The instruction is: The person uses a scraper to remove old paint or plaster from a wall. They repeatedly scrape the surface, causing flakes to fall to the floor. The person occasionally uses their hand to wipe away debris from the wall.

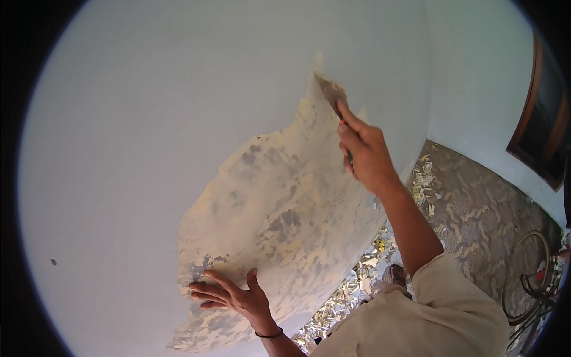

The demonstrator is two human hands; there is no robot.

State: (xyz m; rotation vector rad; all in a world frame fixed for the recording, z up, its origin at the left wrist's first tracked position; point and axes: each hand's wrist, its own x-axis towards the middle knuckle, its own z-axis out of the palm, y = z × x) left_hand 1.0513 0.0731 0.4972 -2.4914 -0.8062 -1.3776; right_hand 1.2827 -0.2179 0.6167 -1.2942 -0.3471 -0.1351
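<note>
My right hand [368,149] grips the handle of a paint scraper [331,91]. Its flat blade lies against the wall at the upper tip of a bare patch [285,192], with my index finger stretched along the tool. Pale grey-white paint [134,111] covers the wall around that patch; inside it, cream and grey mottled plaster shows, with ragged edges. Lower down, my left hand [238,296] rests on the patch near its left border, fingers spread and holding nothing. A dark band circles the left wrist.
Paint flakes [352,290] litter the floor along the wall's foot, around my sandalled foot [398,273]. Patterned paving [473,214] extends to the right. A bicycle wheel [508,285] stands at lower right, below a wood-framed window or door [542,116] in the adjoining wall.
</note>
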